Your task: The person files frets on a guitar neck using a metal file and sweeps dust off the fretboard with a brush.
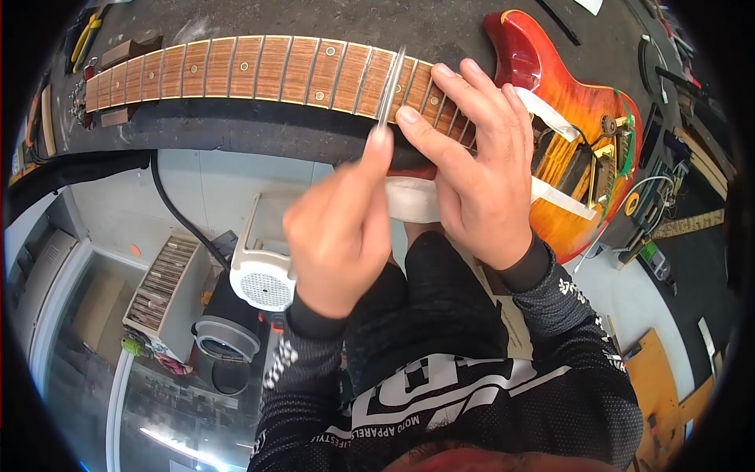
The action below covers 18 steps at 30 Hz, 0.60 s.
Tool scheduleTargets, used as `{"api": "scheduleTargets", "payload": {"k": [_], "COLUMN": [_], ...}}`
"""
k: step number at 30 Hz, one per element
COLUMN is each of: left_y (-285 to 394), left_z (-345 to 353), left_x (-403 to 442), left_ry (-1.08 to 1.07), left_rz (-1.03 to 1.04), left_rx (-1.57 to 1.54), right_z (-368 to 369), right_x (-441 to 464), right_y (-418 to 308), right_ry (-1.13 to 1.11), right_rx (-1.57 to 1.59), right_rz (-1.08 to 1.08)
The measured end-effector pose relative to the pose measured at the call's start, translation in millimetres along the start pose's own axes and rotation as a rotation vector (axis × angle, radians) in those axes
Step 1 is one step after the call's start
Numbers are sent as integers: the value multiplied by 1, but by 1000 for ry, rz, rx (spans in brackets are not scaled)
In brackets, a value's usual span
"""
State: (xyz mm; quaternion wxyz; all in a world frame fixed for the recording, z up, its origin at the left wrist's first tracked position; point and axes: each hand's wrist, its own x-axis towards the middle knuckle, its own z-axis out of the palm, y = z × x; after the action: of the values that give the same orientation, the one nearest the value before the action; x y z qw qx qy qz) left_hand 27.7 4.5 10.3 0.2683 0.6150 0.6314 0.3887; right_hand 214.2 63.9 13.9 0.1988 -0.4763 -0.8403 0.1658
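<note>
An electric guitar lies across the dark bench, its wooden fretboard facing up and its red-orange body at the right. My left hand, blurred, is closed round a thin metal tool that lies over the fretboard, in line with the frets. My right hand rests with spread fingers at the body end of the fretboard, fingertips on the wood beside the tool. White tape strips cross the body near the pickup openings. No strings show on the fretboard.
Wood blocks prop the neck near the headstock. Yellow-handled pliers lie at the upper left. Cables and tools crowd the right side. Below the bench stand a white stool and a box of slats.
</note>
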Motion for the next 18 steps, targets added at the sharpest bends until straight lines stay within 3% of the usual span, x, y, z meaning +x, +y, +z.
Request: {"api": "scheduleTargets", "payload": {"k": [4, 8, 12, 18], "left_y": [-4, 5, -4, 6], "left_z": [9, -12, 16, -6], "left_x": [23, -21, 34, -3], "left_ry": [40, -13, 56, -4], "left_rz": [24, -19, 16, -43], "left_rx": [-50, 31, -106, -6], "right_z": [0, 3, 4, 2], "right_x": [0, -2, -3, -2], "right_y": [-1, 2, 1, 1], "right_ry": [2, 31, 32, 26], "right_rx": [2, -14, -34, -20], "right_rz": [6, -14, -8, -3]}}
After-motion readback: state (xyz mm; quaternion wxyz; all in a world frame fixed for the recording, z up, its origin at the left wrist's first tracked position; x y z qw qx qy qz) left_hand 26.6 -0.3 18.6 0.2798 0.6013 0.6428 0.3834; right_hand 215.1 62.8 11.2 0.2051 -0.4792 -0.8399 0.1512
